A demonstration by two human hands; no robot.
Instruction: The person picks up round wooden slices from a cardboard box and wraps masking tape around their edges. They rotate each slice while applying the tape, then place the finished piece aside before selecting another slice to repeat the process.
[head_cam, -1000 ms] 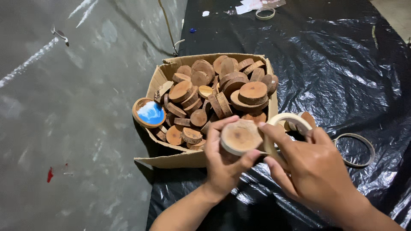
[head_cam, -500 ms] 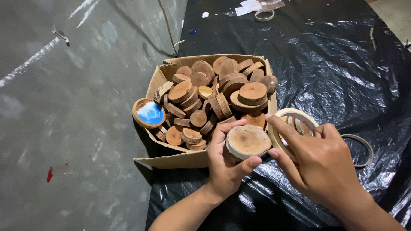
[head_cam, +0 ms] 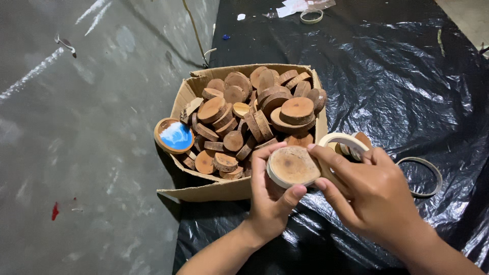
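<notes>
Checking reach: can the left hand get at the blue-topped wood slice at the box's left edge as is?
Probably not as is: the left hand is wrapped around a wood disc. The blue-topped slice lies uncovered across the cardboard box, so only that grip hinders it.

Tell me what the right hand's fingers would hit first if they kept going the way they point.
The right hand points left, so its fingers would press first into the wood disc they already touch, then the left hand behind it. Depth is uncertain.
</notes>
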